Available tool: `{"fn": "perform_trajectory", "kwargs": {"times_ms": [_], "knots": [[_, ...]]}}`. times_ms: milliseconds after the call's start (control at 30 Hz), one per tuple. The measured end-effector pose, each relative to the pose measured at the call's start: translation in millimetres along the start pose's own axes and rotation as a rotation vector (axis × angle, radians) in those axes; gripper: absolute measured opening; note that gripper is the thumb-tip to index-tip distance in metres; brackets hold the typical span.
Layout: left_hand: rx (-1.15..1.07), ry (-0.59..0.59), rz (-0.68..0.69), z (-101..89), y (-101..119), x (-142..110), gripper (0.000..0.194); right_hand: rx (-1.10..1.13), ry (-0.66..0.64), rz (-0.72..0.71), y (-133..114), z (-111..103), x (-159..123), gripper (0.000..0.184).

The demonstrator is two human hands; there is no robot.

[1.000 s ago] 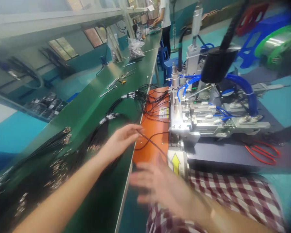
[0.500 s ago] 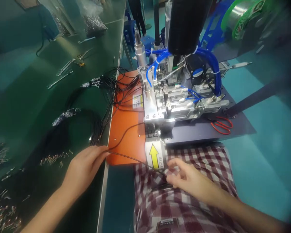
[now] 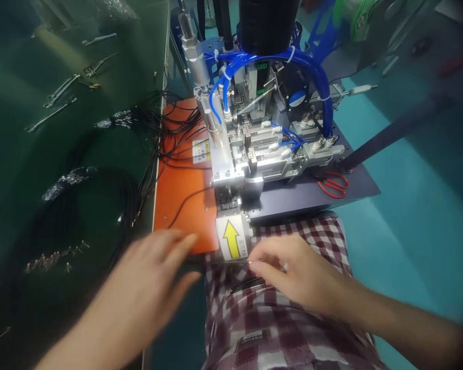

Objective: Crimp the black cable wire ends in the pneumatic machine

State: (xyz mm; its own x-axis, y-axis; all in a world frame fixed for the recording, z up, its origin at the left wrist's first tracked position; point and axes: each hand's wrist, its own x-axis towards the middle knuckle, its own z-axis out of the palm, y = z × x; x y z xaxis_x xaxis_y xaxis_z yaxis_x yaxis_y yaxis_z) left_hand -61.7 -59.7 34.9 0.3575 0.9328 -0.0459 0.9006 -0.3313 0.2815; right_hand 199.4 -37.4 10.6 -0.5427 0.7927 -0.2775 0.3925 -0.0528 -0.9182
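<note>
My right hand (image 3: pixel 293 275) hovers over my checked lap, thumb and forefinger pinched on the tip of a thin black wire (image 3: pixel 250 281), just below the white block with a yellow arrow (image 3: pixel 233 237). My left hand (image 3: pixel 150 280) is blurred, fingers stretched out, at the near edge of the orange plate (image 3: pixel 177 195), holding nothing that I can see. Another black wire (image 3: pixel 185 203) curves across the orange plate towards the metal machine (image 3: pixel 247 149).
Bundles of black wires (image 3: pixel 111 195) lie on the green bench (image 3: pixel 31 128) at left, with wrenches (image 3: pixel 50 115) farther back. Blue air hoses (image 3: pixel 312 67) arch over the machine. Red-handled scissors (image 3: pixel 334 185) rest on the dark base plate at right.
The view has tilted down and closer. My left hand came off the wire at the bench edge and swung right. My right hand closed into a pinch on the wire tip.
</note>
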Motion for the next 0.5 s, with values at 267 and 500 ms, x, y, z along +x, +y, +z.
{"fn": "perform_trajectory", "kwargs": {"times_ms": [267, 500], "knots": [[-1.212, -0.123, -0.364, 39.2, 45.4, 66.9, 0.015, 0.570, 0.086, 0.207, 12.1, -16.8, 39.9, 0.021], [-1.367, -0.156, -0.415, 42.4, 38.2, 73.6, 0.017, 0.563, 0.266, 0.092, 14.7, -3.6, 50.8, 0.017]]}}
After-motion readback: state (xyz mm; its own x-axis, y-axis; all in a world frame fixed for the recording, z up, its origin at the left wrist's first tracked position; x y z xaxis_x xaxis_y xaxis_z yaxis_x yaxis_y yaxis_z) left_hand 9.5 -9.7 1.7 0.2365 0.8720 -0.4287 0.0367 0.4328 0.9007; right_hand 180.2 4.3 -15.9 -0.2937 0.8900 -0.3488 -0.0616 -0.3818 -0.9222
